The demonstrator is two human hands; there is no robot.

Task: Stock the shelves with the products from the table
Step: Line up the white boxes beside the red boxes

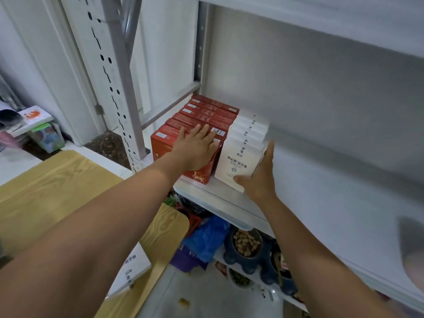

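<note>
On the white shelf (321,191) stands a row of several red boxes (206,115) at the left end. Beside them on the right runs a row of several white boxes (247,131). My left hand (197,145) lies flat with spread fingers on top of the front red boxes. My right hand (261,177) holds the front white box (234,166) by its right side, thumb under the lower corner. Another white box (135,265) lies on the wooden table (57,180), partly hidden by my left arm.
The shelf's perforated upright (114,88) stands left of the red boxes. A higher shelf board (321,21) hangs overhead. Below are a blue bag (208,239), bowls of pet food (246,243) and packets. Boxes and clutter (34,125) sit at the far left.
</note>
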